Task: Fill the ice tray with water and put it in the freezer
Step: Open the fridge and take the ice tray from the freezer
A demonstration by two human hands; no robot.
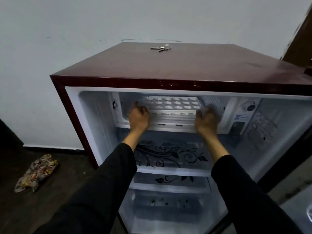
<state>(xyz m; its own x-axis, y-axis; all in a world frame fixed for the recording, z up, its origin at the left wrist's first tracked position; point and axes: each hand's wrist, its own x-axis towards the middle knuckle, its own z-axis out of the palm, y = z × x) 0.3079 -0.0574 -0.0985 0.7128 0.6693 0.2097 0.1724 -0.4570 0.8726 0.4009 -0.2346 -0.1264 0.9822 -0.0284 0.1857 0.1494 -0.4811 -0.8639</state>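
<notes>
A white ice tray [172,104] with several heart-shaped cells lies flat inside the freezer compartment [212,102] at the top of an open maroon fridge [168,65]. My left hand [139,116] grips the tray's left end with curled fingers. At the tray's right end, my right hand [206,119] holds it the same way. Both forearms in black sleeves reach up into the fridge. Whether the cells hold water is too blurred to tell.
A bunch of keys [160,48] lies on the fridge top. Glass shelves with a black floral print [168,154] sit below the freezer. A patterned cloth [36,173] lies on the dark floor at the left. A white wall stands behind.
</notes>
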